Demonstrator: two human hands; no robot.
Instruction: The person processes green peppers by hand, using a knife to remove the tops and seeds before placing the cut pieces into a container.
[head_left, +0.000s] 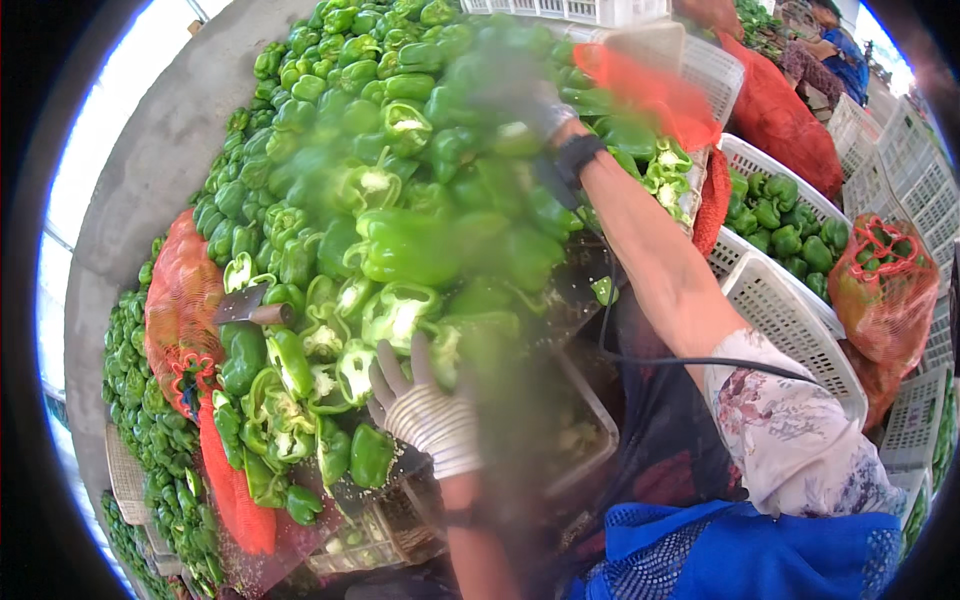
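Observation:
My left hand (427, 420), in a grey-and-white knit glove, lies against halved green bell peppers (322, 337) with fingers spread; a blurred smear covers its thumb side. Farther out, my right hand (521, 101) reaches over the heap of whole green bell peppers (360, 75). It is gloved and too blurred to show its fingers or any grip. A large cut pepper (405, 244) lies between the hands. Left of the halves, a short wide-bladed knife (255, 307) with a wooden handle rests on the peppers.
Red mesh sacks (184, 300) lie at the left, and another sack (885, 292) stands at the right. White plastic crates (787, 322) line the right side, one holding peppers. A black cable (675, 361) crosses my right arm. Another person (825, 56) sits at the far right.

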